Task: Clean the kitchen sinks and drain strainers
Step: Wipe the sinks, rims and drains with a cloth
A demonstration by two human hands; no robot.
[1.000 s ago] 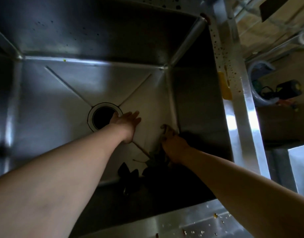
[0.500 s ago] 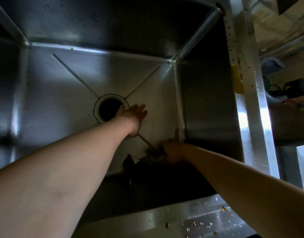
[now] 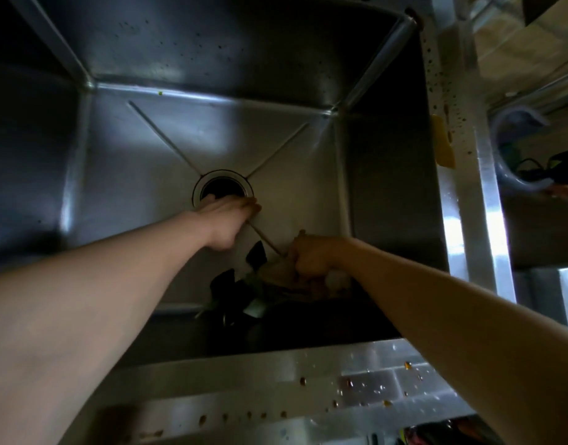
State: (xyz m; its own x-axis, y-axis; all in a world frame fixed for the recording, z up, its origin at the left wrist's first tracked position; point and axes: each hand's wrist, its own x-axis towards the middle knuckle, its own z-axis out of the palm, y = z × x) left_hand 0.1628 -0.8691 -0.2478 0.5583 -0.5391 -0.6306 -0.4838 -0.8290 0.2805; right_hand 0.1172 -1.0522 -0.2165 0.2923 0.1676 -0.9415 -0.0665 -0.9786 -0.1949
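Sink (image 3: 212, 142) floor mostly bare; my right hand (image 3: 311, 256) fisted on food scraps (image 3: 244, 290), left hand (image 3: 226, 216) flat beside open drain (image 3: 223, 187). Scraps remained.

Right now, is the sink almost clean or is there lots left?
Lots left. The drain already looks open, no strainer showing. The right hand grips scraps from the food pile in the near corner; the left hand rests by the drain. Splatters still dot the sink rim.
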